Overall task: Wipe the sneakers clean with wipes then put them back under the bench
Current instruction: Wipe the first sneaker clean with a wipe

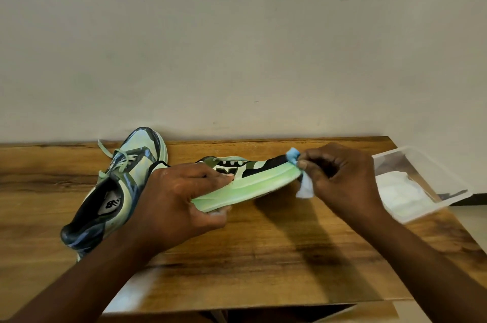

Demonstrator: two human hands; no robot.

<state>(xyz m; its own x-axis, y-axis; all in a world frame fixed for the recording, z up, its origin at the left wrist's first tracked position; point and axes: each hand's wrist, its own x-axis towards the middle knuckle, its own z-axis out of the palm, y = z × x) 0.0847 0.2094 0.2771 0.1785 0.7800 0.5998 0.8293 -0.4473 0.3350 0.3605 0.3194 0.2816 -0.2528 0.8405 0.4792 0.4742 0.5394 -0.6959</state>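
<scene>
**Observer:** What do you have in hand?

**Operator:** My left hand (174, 196) is clamped round the heel end of the held sneaker (245, 180): thumb pressed on its patterned side, the other fingers curled beneath the pale green sole. It's lifted off the wooden bench top (263, 256), lying on its side, toe pointing away from those fingers toward my right hand (340, 180). That hand's fingertips pinch a wipe (304, 187) against the toe; a blue corner shows above the fingers and a pale tail hangs below them.

**Observer:** And the other shoe?

**Operator:** The second sneaker (116, 191) rests upright on the bench, just beyond my left knuckles. I can't tell whether it's wiped yet.

**Observer:** What worries you?

**Operator:** Leverage, mostly. I hold one end only and rub at the far end, so a hard push at the toe could twist the shoe out of my left fingers. The wipe is bunched small, so I judge it could slip from the pinch or simply smear dirt. And the clear wipe container (421, 185), just outside my right fingers, overhangs the bench's edge; a backward elbow stroke could knock it off.
</scene>
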